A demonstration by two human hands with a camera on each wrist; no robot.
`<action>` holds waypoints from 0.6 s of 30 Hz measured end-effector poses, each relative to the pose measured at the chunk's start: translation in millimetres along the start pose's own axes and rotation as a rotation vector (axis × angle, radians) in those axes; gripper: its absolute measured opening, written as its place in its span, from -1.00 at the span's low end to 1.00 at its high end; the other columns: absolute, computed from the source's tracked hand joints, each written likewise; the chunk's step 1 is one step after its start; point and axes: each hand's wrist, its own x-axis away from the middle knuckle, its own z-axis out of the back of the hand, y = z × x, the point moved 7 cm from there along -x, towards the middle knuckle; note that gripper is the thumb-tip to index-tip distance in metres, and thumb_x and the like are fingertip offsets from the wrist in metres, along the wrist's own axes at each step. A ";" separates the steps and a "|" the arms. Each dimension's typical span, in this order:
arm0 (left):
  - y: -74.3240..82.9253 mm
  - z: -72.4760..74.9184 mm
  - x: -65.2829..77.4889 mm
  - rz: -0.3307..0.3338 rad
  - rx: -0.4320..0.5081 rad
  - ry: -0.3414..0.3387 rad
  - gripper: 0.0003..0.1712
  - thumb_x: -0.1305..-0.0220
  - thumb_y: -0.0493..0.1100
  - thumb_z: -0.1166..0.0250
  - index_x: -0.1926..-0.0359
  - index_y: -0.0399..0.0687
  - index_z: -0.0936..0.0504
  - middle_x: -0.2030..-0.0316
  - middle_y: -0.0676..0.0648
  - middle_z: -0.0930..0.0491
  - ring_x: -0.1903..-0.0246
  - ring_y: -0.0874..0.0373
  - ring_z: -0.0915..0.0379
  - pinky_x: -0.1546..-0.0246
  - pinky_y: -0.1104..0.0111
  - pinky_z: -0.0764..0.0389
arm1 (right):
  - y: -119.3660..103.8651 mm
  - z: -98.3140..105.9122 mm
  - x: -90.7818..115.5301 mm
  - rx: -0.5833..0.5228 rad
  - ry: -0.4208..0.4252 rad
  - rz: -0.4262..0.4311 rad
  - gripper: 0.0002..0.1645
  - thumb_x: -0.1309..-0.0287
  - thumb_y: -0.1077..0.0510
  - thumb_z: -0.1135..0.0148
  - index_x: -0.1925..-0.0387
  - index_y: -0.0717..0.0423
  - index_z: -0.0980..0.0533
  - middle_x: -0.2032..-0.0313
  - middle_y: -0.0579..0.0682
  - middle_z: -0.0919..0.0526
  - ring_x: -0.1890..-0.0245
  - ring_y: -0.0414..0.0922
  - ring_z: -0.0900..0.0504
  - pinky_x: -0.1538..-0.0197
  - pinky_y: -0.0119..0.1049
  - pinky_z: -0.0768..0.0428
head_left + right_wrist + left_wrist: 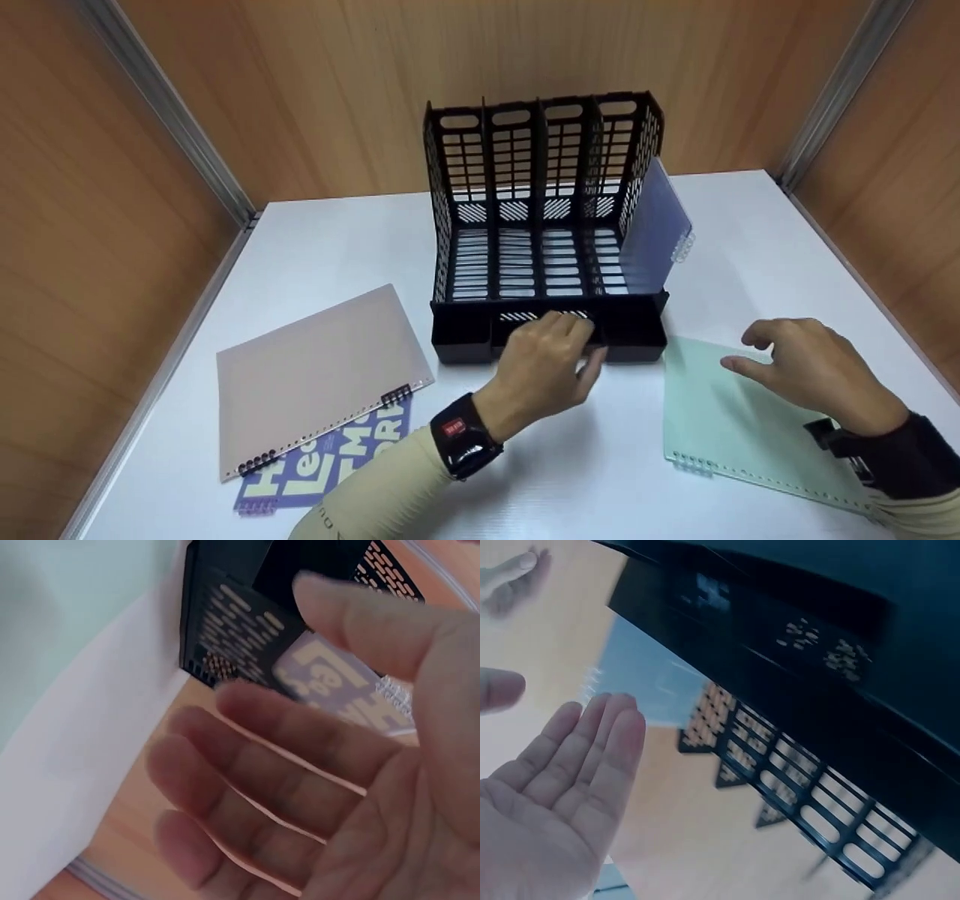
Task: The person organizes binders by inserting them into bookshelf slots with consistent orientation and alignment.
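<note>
My left hand (544, 364) hovers before the front trays of a black file organizer (547, 300), holding nothing; the left wrist view shows its fingers (615, 757) nearly straight. My right hand (821, 371) is over a mint-green ring notebook (750, 427) at the right, fingers relaxed and empty in the right wrist view. A purple ring notebook (652, 232) stands upright in the organizer's rightmost slot, its clear rings facing front. In the right wrist view that notebook's cover (330, 679) shows large pale lettering.
At the left lies a pinkish-grey ring notebook (322, 375) with black rings, partly covering a purple lettered notebook (330, 461). All of it is on a white table (337, 232). Wooden panels (322, 90) enclose the table at the back and sides.
</note>
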 end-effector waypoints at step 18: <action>80.8 -61.4 -26.3 -0.207 -0.076 -0.329 -0.55 -0.44 0.32 -0.10 0.31 0.13 -0.65 0.45 0.18 -0.57 0.49 0.31 -0.44 0.53 0.48 -0.46 | 19.1 -19.1 33.6 0.153 -0.163 0.035 -0.28 0.36 -0.23 -0.71 0.24 0.20 -0.69 0.26 0.08 -0.75 0.32 0.05 -0.66 0.40 -0.05 -0.57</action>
